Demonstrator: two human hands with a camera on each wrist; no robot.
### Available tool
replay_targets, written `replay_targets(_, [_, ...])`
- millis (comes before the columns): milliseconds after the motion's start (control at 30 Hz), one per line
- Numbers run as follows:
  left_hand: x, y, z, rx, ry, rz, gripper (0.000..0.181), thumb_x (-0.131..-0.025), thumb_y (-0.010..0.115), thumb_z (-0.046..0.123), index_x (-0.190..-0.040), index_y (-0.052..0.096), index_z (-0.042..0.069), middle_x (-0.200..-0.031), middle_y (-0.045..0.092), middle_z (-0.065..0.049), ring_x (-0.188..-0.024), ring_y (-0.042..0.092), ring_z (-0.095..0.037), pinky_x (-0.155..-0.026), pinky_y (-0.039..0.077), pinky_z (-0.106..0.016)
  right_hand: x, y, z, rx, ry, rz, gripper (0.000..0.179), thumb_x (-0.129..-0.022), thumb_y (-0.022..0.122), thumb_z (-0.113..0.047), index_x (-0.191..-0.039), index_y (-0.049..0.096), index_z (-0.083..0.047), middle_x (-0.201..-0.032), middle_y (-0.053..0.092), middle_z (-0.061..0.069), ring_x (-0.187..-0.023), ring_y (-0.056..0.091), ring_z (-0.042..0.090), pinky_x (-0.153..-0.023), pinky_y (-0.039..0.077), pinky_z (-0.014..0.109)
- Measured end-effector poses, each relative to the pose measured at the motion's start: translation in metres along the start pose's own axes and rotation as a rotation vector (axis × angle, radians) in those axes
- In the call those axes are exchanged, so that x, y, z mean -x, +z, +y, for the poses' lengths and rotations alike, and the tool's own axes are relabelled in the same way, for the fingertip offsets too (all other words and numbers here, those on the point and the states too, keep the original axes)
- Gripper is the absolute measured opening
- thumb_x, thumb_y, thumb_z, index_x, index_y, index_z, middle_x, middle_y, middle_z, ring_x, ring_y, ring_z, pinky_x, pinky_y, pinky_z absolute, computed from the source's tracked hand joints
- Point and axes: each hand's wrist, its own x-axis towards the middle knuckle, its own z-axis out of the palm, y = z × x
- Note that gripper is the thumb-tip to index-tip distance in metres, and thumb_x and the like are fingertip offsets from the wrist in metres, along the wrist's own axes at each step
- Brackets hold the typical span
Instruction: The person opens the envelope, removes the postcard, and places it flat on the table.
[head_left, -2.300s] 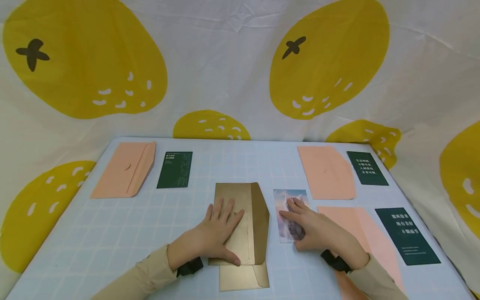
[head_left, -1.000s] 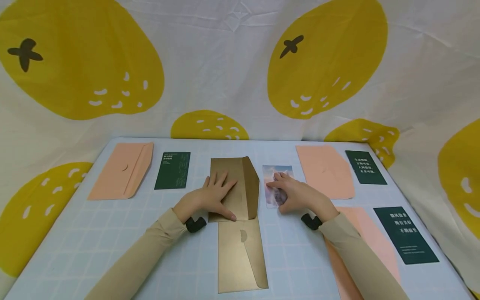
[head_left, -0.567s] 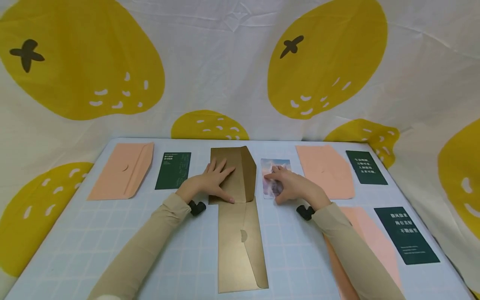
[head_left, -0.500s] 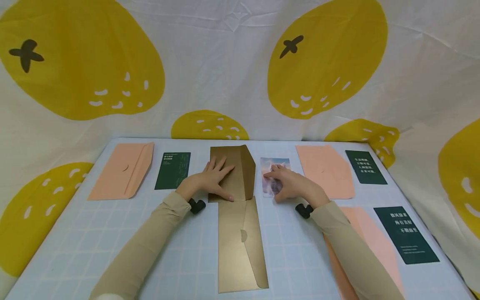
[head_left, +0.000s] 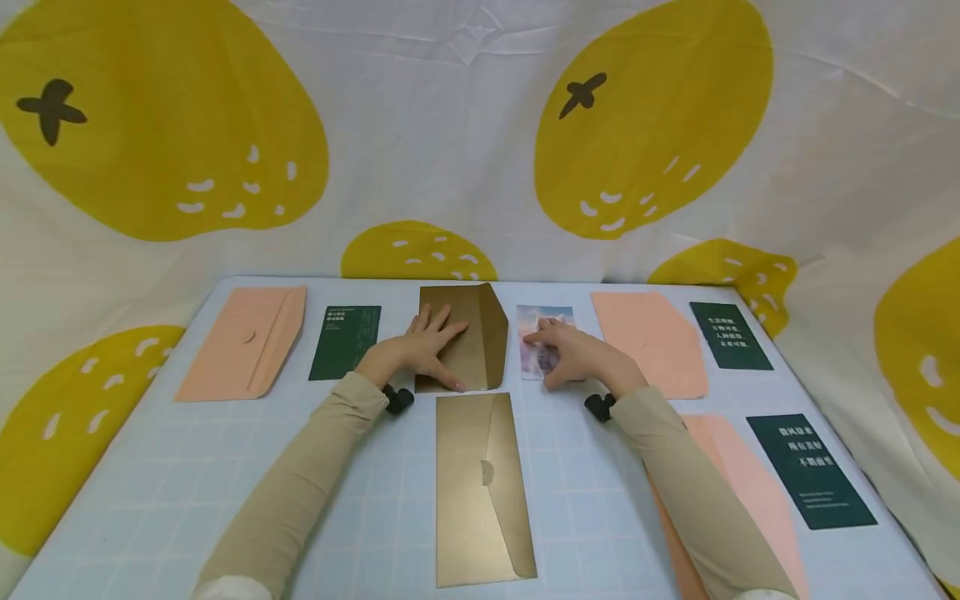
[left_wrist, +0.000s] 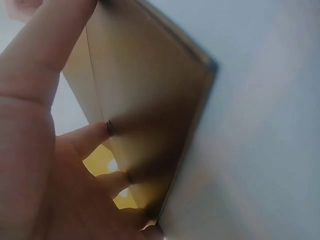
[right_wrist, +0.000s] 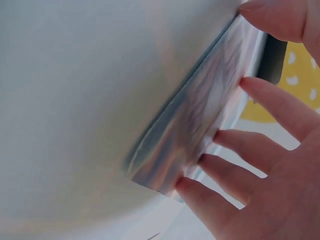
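With spread fingers, my left hand [head_left: 422,346] presses on a gold envelope [head_left: 467,357] at the back middle of the table; its pointed flap is unfolded to the right. In the left wrist view, the fingertips touch this envelope [left_wrist: 145,75] and its near edge stands slightly off the cloth. My right hand [head_left: 588,357] rests its fingertips on a small picture card [head_left: 529,358] in pink and blue, just right of the envelope. Part of the print is hidden under the hand. In the right wrist view, fingertips and thumb touch the card [right_wrist: 205,110] along its surface.
A second gold envelope [head_left: 480,500] lies in front, between the forearms. Pink envelopes lie at back left [head_left: 243,346], back right [head_left: 648,346] and under the right sleeve [head_left: 738,492]. Green printed cards lie at left [head_left: 345,337], back right [head_left: 731,335] and front right [head_left: 813,475].
Both hands have slid away from the body, taking the gold envelope and the picture card towards the table's back edge. The second gold envelope, formerly partly covered, is now uncovered with a gap behind it.
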Motion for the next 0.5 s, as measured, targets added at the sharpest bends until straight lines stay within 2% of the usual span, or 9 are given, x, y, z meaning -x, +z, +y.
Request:
replay_targets(267, [0.007, 0.0, 0.005, -0.036, -0.002, -0.018, 0.115, -0.074, 0.081, 0.059, -0.16, 0.018, 0.018, -0.164, -0.012, -0.018, -0.144, -0.024, -0.044, -0.115, -0.008, -0.059, 0.001, 0.002, 0.001, -0.042, -0.021, 0.007, 0.079, -0.071, 0.072, -0.009, -0.146, 0.049, -0.007, -0.161, 0.015, 0.026, -0.148, 0.005, 0.045, -0.112, 0.023, 0.057])
replay_targets(500, [0.011, 0.0, 0.011, -0.05, -0.013, -0.035, 0.116, -0.072, 0.081, 0.061, -0.16, 0.017, 0.02, -0.164, -0.011, -0.016, -0.145, -0.023, -0.043, -0.114, -0.008, -0.06, 0.002, 0.003, 0.003, -0.014, -0.005, 0.02, 0.081, -0.072, 0.074, -0.013, -0.148, 0.047, -0.01, -0.162, 0.014, 0.024, -0.148, 0.005, 0.047, -0.11, 0.022, 0.065])
